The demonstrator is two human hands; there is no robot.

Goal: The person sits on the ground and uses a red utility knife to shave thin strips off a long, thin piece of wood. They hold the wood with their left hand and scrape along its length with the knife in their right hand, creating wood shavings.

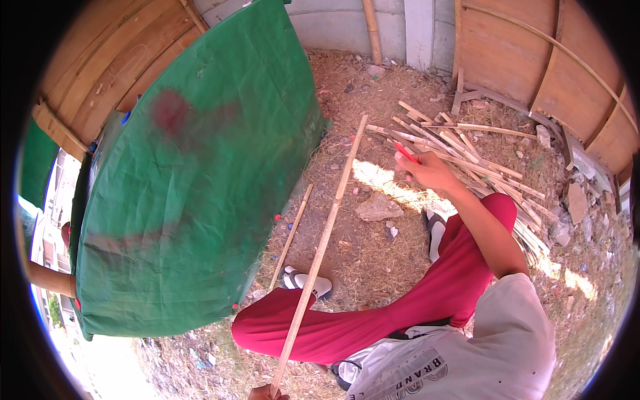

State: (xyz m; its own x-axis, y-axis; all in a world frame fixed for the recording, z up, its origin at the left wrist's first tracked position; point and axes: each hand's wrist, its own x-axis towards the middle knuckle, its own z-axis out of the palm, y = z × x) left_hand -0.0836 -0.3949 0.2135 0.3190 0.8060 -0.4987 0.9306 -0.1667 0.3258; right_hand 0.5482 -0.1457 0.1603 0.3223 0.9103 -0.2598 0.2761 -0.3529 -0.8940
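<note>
A long, pale bamboo strip (331, 210) slants up and away over my crossed leg, its far end above the dirt. Its near end is in my left hand (268, 393), which closes round it at the lower edge and is only partly in view. My right hand (430, 172) is raised to the right of the strip's far part, apart from it, fingers closed on a slim red stick-like object (405, 153). What kind of object it is, I cannot make out. A shorter bamboo strip (291, 235) lies near my sandalled foot.
Behind my right hand is a loose heap of split bamboo strips (467, 150). A flat stone (379, 207) sits on the straw-strewn dirt between my feet. To the left hangs a large green tarp (207, 167). Wooden panels (510, 50) and rubble (577, 202) border the right side.
</note>
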